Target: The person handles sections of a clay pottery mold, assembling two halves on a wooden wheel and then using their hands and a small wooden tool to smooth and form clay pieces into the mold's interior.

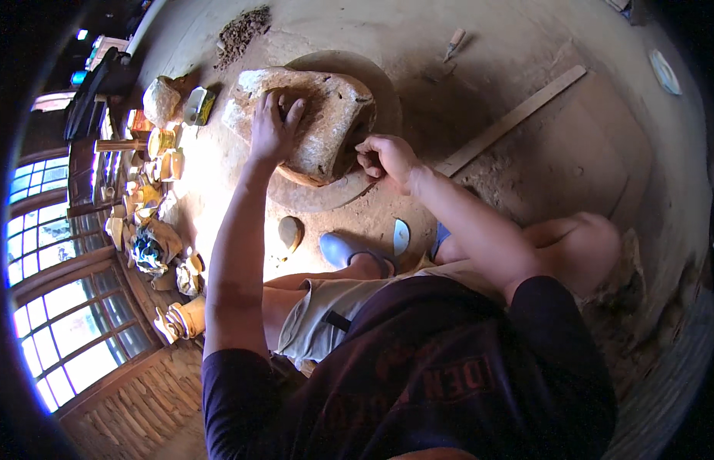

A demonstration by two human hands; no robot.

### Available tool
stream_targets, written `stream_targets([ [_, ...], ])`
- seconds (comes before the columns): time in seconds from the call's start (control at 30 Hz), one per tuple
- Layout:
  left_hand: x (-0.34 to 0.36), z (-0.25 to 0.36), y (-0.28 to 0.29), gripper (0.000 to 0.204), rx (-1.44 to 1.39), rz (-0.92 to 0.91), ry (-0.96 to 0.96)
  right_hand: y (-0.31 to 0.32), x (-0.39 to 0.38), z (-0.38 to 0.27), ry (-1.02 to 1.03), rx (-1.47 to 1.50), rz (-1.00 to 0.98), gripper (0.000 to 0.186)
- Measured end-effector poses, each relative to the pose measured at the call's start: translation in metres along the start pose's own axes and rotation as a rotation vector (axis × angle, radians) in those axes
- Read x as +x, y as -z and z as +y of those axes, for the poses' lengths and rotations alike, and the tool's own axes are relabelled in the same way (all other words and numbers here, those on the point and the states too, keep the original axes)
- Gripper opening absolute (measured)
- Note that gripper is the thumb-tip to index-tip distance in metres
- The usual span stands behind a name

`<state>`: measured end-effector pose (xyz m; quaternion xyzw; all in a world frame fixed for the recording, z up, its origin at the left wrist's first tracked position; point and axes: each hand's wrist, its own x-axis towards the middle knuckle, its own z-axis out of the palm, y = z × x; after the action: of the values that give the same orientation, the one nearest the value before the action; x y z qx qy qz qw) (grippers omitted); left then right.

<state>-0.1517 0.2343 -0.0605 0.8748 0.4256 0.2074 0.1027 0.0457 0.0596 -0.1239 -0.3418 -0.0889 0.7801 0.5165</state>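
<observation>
A rough, pale brown block (326, 115), hollowed at its right end, rests on a round slab (380, 96). My left hand (274, 130) lies on the block's top, fingers apart and slightly bent. At the hollow, my right hand (388, 161) has curled fingers; what they hold, if anything, is hidden. A long wooden strip (518, 115) lies to the right, and a small wooden-handled tool (454, 42) beyond it.
Jars, bags and containers (154, 230) line the left side below windows. A dirt pile (238, 34) lies at the back. A flat oval piece (290, 234) and a thin pale piece (401, 238) lie near my blue shoe (342, 249). A white object (664, 73) is far right.
</observation>
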Motion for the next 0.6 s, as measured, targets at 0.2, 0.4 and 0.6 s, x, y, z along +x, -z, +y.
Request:
stream_targets([
  [0.2, -0.001, 0.000, -0.005, 0.056, 0.025, 0.070, -0.018, 0.001, 0.001, 0.020, 0.171, -0.565, 0.014, 0.017],
  [0.4, -0.002, 0.002, -0.003, 0.058, 0.015, 0.029, 0.038, 0.005, -0.006, 0.017, 0.470, -1.340, 0.069, 0.033],
  [0.6, -0.001, 0.001, -0.008, 0.055, 0.072, 0.078, 0.017, 0.018, 0.013, -0.028, 0.541, -1.841, 0.348, 0.028],
])
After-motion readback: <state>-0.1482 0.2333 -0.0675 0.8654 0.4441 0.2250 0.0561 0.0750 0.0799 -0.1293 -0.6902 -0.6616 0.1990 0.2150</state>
